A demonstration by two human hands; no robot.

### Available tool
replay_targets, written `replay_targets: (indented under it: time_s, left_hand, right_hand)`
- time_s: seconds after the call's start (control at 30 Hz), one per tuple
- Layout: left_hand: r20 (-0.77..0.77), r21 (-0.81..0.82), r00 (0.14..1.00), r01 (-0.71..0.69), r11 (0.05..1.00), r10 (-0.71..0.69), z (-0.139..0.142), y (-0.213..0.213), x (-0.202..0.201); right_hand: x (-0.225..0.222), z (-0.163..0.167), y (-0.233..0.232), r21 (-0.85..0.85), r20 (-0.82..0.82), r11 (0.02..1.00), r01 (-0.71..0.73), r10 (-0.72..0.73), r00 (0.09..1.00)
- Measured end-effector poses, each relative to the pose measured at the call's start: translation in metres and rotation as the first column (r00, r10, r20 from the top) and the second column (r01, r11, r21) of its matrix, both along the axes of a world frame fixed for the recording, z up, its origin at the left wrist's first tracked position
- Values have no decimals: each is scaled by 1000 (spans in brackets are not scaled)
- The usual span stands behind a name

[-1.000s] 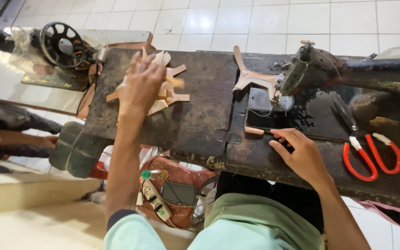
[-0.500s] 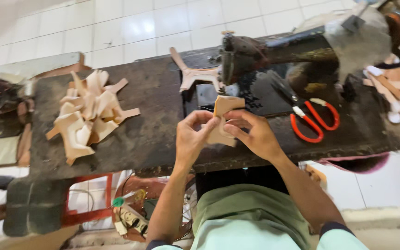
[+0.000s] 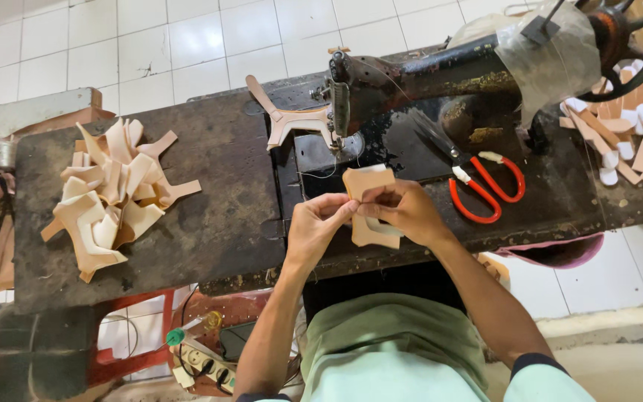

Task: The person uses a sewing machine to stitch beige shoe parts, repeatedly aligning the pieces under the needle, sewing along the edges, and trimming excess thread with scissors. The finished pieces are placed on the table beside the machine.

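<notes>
Both hands pinch a tan leather piece (image 3: 368, 208) at frame centre; the left hand (image 3: 314, 231) grips its left edge with closed fingertips, the right hand (image 3: 405, 211) curls round its right side; beneath lies a dark worn table (image 3: 217, 216), white floor tiles beyond.

Tan flat leather cut-out (image 3: 367, 208): middle hidden under fingers (image 3: 381, 211) of right hand (image 3: 403, 212); left hand (image 3: 314, 227) covers its left edge. Black sewing machine's handwheel (image 3: 634, 45) cut off by top right edge. Needle by the fingertips too small to tell.
</notes>
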State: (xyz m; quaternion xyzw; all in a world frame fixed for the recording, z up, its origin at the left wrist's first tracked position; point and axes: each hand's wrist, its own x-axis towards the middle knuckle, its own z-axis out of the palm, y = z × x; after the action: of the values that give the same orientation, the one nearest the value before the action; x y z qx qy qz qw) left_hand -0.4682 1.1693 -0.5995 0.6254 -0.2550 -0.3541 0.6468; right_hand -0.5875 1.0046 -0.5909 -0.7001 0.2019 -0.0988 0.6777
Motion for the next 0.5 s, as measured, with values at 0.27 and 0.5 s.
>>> replay_targets:
  time_s: [0.27, 0.5]
  left_hand:
    - [48, -147, 998, -21, 989, 29, 4, 8, -10]
    - [19, -119, 999, -42, 992, 45, -4, 8, -17]
  right_hand:
    - [-2, -10, 3, 77, 27, 995, 60, -62, 998]
    - [-1, -23, 2, 110, 108, 993, -33, 21, 994]
